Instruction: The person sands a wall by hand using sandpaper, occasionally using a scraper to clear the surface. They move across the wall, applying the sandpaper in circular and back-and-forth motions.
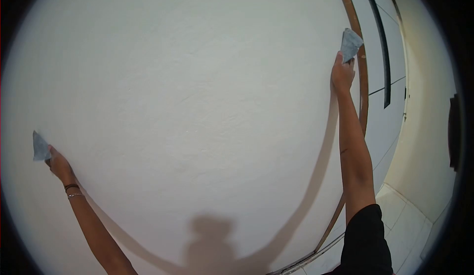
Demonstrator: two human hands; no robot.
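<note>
My left hand (60,165) is closed around the handle of a putty knife (40,147) at the far left, its grey wedge-shaped blade at the white wall (197,102). A dark band and a chain circle that wrist. High on the right, my right hand (342,76) grips a second putty knife (351,45), its blade smudged grey and pointing upward. That blade lies by the brown wooden trim (364,77) at the wall's edge. Both handles are mostly hidden by my fingers. Faint ripples and marks show on the wall's surface.
Right of the trim is a pale panelled door (390,67) with a long black strip (380,38). A tiled floor (402,216) shows at the lower right, beside a cream wall (424,127). My shadow (212,240) falls on the white wall.
</note>
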